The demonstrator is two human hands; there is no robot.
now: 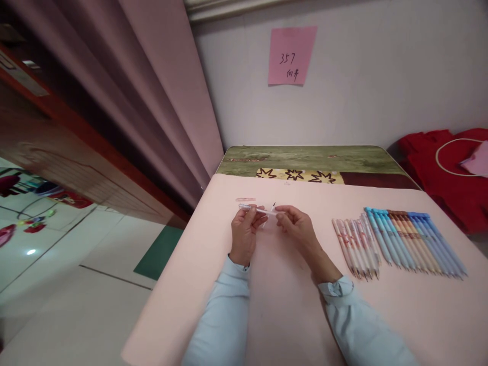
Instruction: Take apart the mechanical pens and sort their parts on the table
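Observation:
My left hand (244, 231) is closed around a thin, pale pen barrel (251, 208) that lies across both hands above the pink table cover (290, 305). My right hand (295, 226) pinches the other end of that pen, where a small dark tip (273, 205) sticks up. Both hands are close together near the middle of the table. A small pink piece (245, 199), perhaps a cap, lies just beyond my left hand.
A row of several pens (396, 241), pink, blue and brown, lies side by side on the right of the table. A red cloth bag (442, 173) sits at the far right. A pink note (292, 55) hangs on the wall; a curtain (152, 101) hangs left.

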